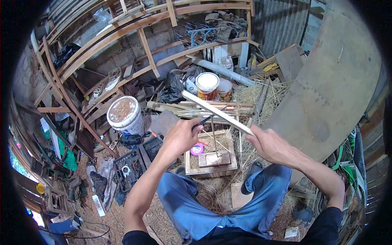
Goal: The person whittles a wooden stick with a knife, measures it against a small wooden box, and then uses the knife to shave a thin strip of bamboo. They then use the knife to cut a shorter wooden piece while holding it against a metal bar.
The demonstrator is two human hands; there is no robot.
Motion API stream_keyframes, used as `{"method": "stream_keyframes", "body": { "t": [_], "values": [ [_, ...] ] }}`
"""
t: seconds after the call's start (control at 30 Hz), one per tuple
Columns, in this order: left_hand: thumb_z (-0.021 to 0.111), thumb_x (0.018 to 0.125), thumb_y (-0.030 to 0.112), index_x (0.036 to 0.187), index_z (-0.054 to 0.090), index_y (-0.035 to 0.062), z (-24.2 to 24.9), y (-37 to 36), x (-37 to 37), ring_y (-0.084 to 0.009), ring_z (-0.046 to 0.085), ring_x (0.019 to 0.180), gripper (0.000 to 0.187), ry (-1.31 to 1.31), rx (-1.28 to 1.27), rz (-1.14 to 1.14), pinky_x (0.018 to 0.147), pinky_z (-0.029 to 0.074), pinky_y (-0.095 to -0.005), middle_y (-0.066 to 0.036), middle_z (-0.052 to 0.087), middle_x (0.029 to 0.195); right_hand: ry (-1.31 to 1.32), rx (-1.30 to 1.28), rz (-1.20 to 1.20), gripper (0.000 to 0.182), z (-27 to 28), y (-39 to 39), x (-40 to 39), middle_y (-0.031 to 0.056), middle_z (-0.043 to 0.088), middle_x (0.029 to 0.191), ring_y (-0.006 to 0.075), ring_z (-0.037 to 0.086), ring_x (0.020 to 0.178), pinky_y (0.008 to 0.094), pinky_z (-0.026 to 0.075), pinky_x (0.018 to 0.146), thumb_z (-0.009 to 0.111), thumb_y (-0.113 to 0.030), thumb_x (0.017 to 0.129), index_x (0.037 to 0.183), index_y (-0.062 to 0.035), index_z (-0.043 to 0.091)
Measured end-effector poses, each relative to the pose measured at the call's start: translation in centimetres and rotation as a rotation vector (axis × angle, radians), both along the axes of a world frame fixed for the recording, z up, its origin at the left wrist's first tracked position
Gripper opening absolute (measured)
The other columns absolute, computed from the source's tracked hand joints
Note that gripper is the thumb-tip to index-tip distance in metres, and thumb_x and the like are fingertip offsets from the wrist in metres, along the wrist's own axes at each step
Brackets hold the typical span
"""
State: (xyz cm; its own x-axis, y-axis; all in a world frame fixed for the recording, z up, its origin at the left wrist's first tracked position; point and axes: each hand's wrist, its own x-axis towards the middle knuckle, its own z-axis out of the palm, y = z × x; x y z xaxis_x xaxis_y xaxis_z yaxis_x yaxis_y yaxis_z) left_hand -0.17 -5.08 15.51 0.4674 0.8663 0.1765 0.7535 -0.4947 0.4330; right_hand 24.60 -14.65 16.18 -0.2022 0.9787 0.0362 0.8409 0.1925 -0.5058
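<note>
My left hand (pixel 181 138) is closed around a slim dark knife (pixel 203 121), its tip pointing up and to the right. In my right hand (pixel 269 143) is one end of a pale wooden strip (pixel 216 111), which slants up to the left and passes above the knife in this view. Below both hands stands a wooden box (pixel 212 173) between my feet. On the box rests a small wooden block (pixel 214 159) with a thin upright metal rod (pixel 213 136) at it. A pink tape measure (pixel 197 149) lies on the box to the left of the block.
Ahead lies a pile of thin strips (pixel 216 109), with paint buckets (pixel 207 85) behind it. A white bucket (pixel 123 116) and an open tool case (pixel 127 168) are on the left. A large board (pixel 322 85) leans at right. Straw and shavings cover the floor.
</note>
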Motion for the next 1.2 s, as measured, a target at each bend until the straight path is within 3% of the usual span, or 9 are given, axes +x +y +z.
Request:
{"method": "stream_keyframes", "body": {
  "t": [0.17,0.37,0.43,0.57,0.77,0.9,1.03,1.07,1.2],
  "values": [
    [0.059,0.086,0.021,0.099,0.064,0.0066,-1.2,0.1,0.0,-0.0380,0.061,0.072,0.021,-0.016,0.075,-0.018,0.064,0.045,-0.0462,-0.019,0.062,0.070,-0.114,-0.040,0.049,0.023,0.3,0.2,0.2,0.0247,0.054,0.058,0.0453,0.055,0.056,0.0512,0.041,0.050,0.045,-0.023,0.095,0.094,-0.0008,0.041],
    [0.058,0.086,0.021,0.098,0.064,0.0077,-0.9,-0.1,0.6,-0.0400,0.060,0.073,0.019,0.011,-0.011,-0.025,0.065,0.045,-0.0471,-0.022,0.061,0.073,0.411,0.407,-0.134,0.019,1.4,0.5,-0.5,0.0224,0.053,0.058,0.0395,0.056,0.051,0.0456,0.038,0.045,0.045,-0.018,0.095,0.091,-0.0009,0.039],
    [0.057,0.086,0.021,0.098,0.064,0.0077,-1.7,0.3,0.6,-0.0406,0.059,0.073,0.019,-0.011,0.019,-0.054,0.065,0.045,-0.0476,-0.022,0.061,0.073,0.433,0.369,-0.200,0.019,-0.8,0.5,-1.0,0.0224,0.052,0.056,0.0407,0.055,0.051,0.0466,0.039,0.045,0.044,-0.019,0.096,0.093,-0.0008,0.038],
    [0.056,0.087,0.021,0.097,0.063,0.0073,-3.3,0.8,0.7,-0.0411,0.059,0.074,0.018,-0.022,0.061,-0.063,0.066,0.044,-0.0487,-0.021,0.062,0.073,0.001,-0.048,-0.063,0.021,-1.5,0.7,-0.6,0.0241,0.051,0.054,0.0451,0.054,0.051,0.0484,0.042,0.045,0.042,-0.020,0.096,0.092,0.0010,0.037],
    [0.056,0.087,0.021,0.097,0.064,0.0074,-2.2,0.2,0.9,-0.0407,0.060,0.075,0.019,0.011,0.005,-0.065,0.067,0.045,-0.0486,-0.021,0.062,0.075,0.400,0.422,-0.211,0.019,-2.7,1.1,-1.1,0.0208,0.051,0.052,0.0404,0.057,0.051,0.0461,0.040,0.041,0.041,-0.019,0.097,0.097,-0.0001,0.038],
    [0.057,0.086,0.022,0.098,0.064,0.0078,-3.0,0.3,0.9,-0.0402,0.060,0.075,0.019,0.011,-0.001,-0.051,0.067,0.046,-0.0479,-0.021,0.063,0.076,0.182,-0.144,-0.206,0.025,-1.3,0.9,-1.2,0.0173,0.059,0.066,0.0315,0.060,0.057,0.0428,0.042,0.050,0.044,-0.020,0.096,0.112,-0.0025,0.036],
    [0.057,0.086,0.022,0.098,0.065,0.0089,-3.5,0.6,0.7,-0.0400,0.060,0.075,0.020,-0.003,0.008,-0.047,0.066,0.046,-0.0477,-0.021,0.063,0.077,0.522,0.376,-0.302,0.027,2.5,-0.4,-1.1,0.0242,0.059,0.074,0.0338,0.060,0.061,0.0461,0.044,0.054,0.044,-0.018,0.095,0.114,-0.0026,0.033],
    [0.057,0.086,0.023,0.099,0.065,0.0090,-3.3,0.6,0.7,-0.0402,0.060,0.075,0.020,-0.024,-0.008,-0.038,0.066,0.046,-0.0479,-0.021,0.063,0.077,0.690,0.435,-0.304,0.026,2.4,-0.5,-1.1,0.0193,0.058,0.071,0.0255,0.060,0.060,0.0402,0.046,0.052,0.044,-0.018,0.096,0.114,-0.0027,0.033],
    [0.057,0.087,0.023,0.098,0.064,0.0081,-4.0,1.0,0.7,-0.0405,0.060,0.076,0.020,-0.032,0.026,-0.056,0.066,0.046,-0.0481,-0.021,0.063,0.077,0.109,0.143,-0.142,0.031,-7.2,0.4,-0.8,0.0175,0.054,0.064,0.0279,0.055,0.052,0.0427,0.042,0.048,0.043,-0.016,0.095,0.119,-0.0024,0.030]
  ]
}}
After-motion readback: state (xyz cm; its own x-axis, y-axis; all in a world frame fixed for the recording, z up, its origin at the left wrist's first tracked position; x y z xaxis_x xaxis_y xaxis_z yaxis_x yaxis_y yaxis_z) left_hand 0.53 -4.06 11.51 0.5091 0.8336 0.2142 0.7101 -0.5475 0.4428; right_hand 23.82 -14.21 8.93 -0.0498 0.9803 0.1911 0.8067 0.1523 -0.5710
